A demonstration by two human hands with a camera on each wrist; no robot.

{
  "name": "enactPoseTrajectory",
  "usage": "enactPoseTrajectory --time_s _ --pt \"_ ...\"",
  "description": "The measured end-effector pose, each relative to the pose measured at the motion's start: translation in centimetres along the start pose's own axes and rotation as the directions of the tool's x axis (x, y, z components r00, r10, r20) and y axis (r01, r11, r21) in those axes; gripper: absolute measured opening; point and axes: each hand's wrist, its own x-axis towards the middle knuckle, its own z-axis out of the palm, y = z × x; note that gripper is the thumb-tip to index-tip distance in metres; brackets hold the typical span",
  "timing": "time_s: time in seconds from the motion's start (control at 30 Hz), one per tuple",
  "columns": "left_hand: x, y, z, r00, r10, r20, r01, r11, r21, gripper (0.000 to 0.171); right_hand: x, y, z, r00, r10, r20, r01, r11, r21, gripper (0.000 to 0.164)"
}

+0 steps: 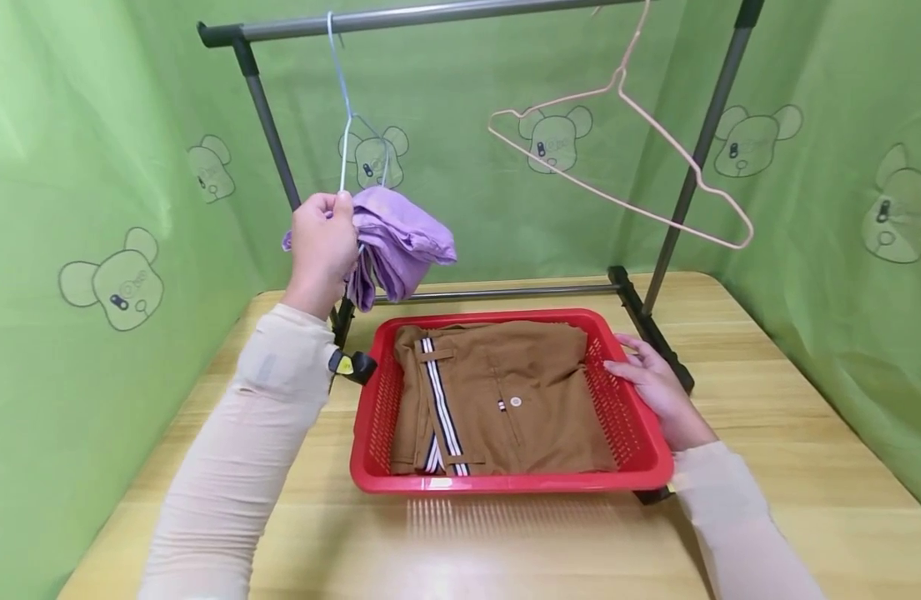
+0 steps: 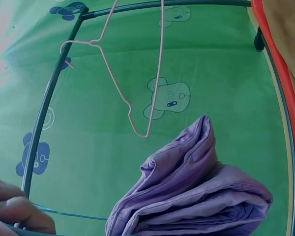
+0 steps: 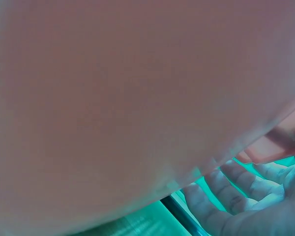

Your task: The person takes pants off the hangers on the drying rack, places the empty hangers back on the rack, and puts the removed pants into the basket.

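Note:
My left hand [image 1: 323,246] grips a blue wire hanger [image 1: 344,108] at one side; its hook is on the rail. Folded purple cloth [image 1: 403,233] hangs over the hanger beside my fingers, and fills the lower middle of the left wrist view. A red plastic basket [image 1: 505,482] stands below, holding folded brown trousers [image 1: 543,375] with a striped waistband. At its right rim is my right hand [image 1: 655,387], thumb over the edge and other fingers outside. In the right wrist view, the fingers [image 3: 236,189] lie against the basket's outer side, and a blurred surface covers most of the picture.
A pink wire hanger [image 1: 595,192] hangs bare on the right of the metal rail [image 1: 445,12]. The rack's dark foot [image 1: 648,325] stands on the wooden table [image 1: 745,400] behind the basket. Green curtains [image 1: 445,75] with bear heads surround the table.

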Motion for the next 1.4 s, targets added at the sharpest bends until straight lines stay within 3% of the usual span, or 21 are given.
enactPoseTrajectory --time_s 0.2,0.33,0.97,1.4 --pt "0.1 0.0 -0.4 0.995 0.024 -0.097 -0.019 0.999 0.047 0.028 0.1 0.0 0.1 1.000 -0.011 0.002 0.011 1.000 -0.025 0.054" --pt "0.1 0.0 -0.8 0.992 0.029 -0.120 -0.023 0.999 0.048 0.035 0.4 0.0 0.2 1.000 -0.002 0.001 0.002 0.999 -0.048 0.060" --pt "0.0 0.9 -0.7 0.992 0.063 -0.108 -0.062 0.998 0.011 0.032 0.1 0.1 -0.2 1.000 0.016 -0.015 -0.017 0.998 -0.064 0.067" --pt "0.0 1.0 -0.7 0.991 0.065 -0.121 -0.068 0.997 -0.021 0.035 0.0 0.1 -0.2 1.000 -0.004 -0.018 0.003 1.000 -0.027 0.060"
